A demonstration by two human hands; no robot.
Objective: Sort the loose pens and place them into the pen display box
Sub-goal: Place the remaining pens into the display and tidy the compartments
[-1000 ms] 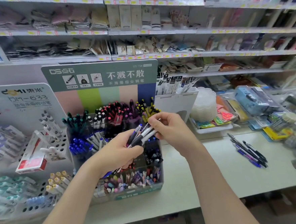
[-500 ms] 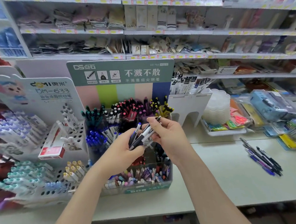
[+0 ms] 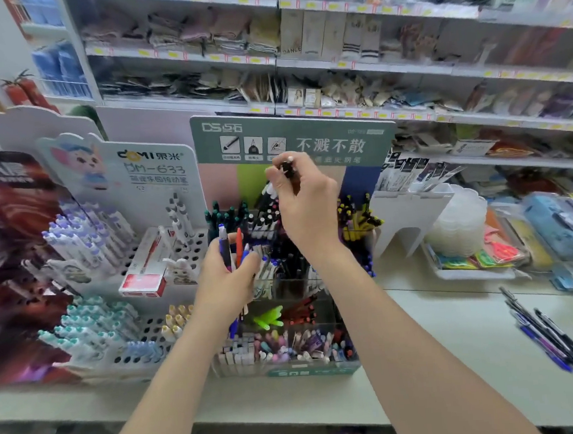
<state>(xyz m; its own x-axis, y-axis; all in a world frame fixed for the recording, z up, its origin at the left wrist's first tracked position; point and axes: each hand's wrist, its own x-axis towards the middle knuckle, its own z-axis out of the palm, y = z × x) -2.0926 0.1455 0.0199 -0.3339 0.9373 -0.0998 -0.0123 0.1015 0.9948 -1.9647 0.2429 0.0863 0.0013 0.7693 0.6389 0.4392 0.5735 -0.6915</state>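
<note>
Black plastic with a pale end, the pen (image 3: 287, 169) in the right hand (image 3: 306, 205) looked light, stiff and smooth, probably a little slippery, so a pinch on the barrel near its upper end suited it better than a hold at the tip. The right hand's fingers were curled round it, pinching it nearly upright in the upper centre of the frame, above the back compartments of the pen display box (image 3: 309, 371). Below and to the left, the left hand (image 3: 225, 282) clasped a bundle of pens (image 3: 226, 251), purple, red and blue, their ends poking above its fingers. More loose pens (image 3: 548, 337) lay on the counter (image 3: 439, 341) at lower right, well apart from both hands.
</note>
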